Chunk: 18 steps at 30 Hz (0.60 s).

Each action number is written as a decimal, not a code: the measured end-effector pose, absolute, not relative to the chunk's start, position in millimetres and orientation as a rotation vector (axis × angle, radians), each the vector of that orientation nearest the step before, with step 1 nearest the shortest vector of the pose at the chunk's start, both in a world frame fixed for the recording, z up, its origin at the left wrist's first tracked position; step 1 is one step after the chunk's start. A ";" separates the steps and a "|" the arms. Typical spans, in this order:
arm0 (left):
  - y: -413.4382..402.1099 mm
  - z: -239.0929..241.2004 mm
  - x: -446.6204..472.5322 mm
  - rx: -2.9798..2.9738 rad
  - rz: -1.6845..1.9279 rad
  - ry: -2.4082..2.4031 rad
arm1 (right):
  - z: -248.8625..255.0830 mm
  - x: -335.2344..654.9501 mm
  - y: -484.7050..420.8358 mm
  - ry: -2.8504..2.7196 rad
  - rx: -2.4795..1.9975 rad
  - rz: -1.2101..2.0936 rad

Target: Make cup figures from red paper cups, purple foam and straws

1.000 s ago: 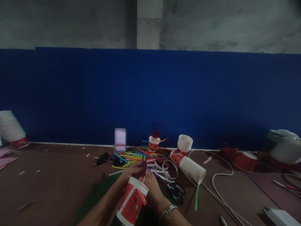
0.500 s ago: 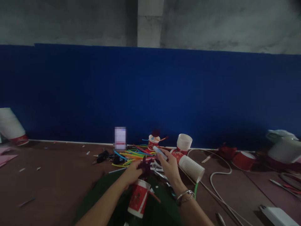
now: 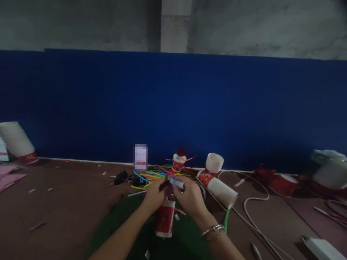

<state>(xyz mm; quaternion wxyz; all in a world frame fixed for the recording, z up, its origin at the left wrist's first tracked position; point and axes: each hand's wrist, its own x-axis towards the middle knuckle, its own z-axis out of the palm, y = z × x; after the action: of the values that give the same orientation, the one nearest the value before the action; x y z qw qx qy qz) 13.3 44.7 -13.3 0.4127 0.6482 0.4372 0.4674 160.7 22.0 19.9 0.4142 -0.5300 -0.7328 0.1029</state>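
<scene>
My left hand (image 3: pixel 154 198) pinches a dark purple-red piece with pointed tips (image 3: pixel 166 183). Just beneath it is a red-and-white paper cup (image 3: pixel 164 221), with a thin stem at its top and an orange stick (image 3: pixel 180 211) poking out of its side. Whether the stem joins the cup to the piece is hard to see. My right hand (image 3: pixel 189 196) is closed around a small whitish-blue tube (image 3: pixel 177 183), its tip against or very near the dark piece. A dark green round mat or cloth (image 3: pixel 121 227) lies under both hands.
Colourful sticks (image 3: pixel 149 177) lie behind my hands, beside keys (image 3: pixel 120 177) and an upright phone (image 3: pixel 140 157). A small decorated cup (image 3: pixel 179 163) stands at the blue partition. Stacked paper cups (image 3: pixel 222 191) lie right, near a white cable (image 3: pixel 252 198). Another cup stack (image 3: pixel 17 141) leans far left.
The right hand has brought the tube down and left to the dark piece. The cup hangs straighter and has shifted slightly right and up.
</scene>
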 end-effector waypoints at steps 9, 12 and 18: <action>59.1 -17.0 1.3 1.089 1.166 1.049 | 10.3 172.3 37.3 -1.611 -1.468 0.502; 67.0 -10.5 -12.6 0.833 1.167 0.969 | 1.0 183.0 49.3 -1.649 -1.547 0.645; 70.5 -8.5 -23.8 0.725 1.173 0.937 | -11.0 181.9 46.3 -2.034 -1.755 0.314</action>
<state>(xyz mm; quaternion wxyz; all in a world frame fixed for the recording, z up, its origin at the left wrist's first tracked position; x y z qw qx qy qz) -23.8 70.5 -8.5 0.6724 0.3218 0.4160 0.5208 181.9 46.3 -11.0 0.2167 -0.6334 -0.7342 0.1134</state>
